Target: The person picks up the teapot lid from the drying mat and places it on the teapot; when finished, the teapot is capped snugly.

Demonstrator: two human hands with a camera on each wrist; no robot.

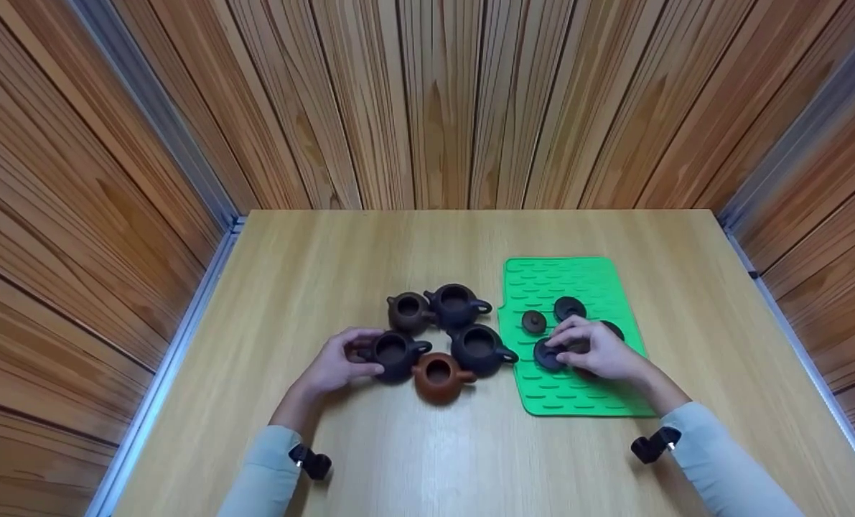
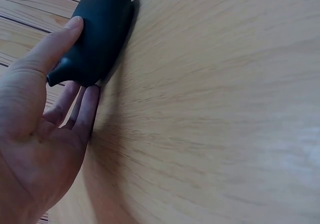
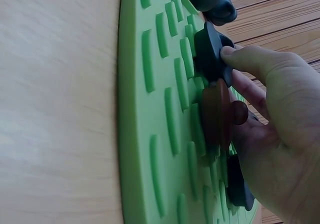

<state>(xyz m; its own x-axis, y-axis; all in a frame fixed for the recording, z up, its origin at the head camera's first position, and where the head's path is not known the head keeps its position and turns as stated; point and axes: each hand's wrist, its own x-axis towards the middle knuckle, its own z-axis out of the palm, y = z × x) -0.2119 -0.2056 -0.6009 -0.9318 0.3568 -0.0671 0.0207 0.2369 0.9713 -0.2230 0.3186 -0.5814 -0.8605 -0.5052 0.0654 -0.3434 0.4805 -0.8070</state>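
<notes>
At the left of a cluster of small lidless teapots, my left hand [image 1: 337, 362] grips a black teapot [image 1: 394, 368] around its spout side. In the left wrist view, the thumb lies on one side of this teapot [image 2: 105, 31] and the fingers on the other. My right hand [image 1: 605, 352], over the green mat, pinches a black teapot lid [image 1: 546, 356] by its knob. The right wrist view shows the lid [image 3: 209, 51] standing on or just over the mat. Beside it sits a reddish-brown lid [image 3: 214, 114], mostly hidden by my hand in the head view.
Around the gripped teapot stand a reddish-brown teapot [image 1: 438, 393], a small brown teapot [image 1: 407, 323] and two black ones [image 1: 454, 316]. On the green mat [image 1: 563, 276] lie a small brown lid [image 1: 534, 322], a black lid [image 1: 569, 308] and a partly hidden dark lid [image 1: 613, 329].
</notes>
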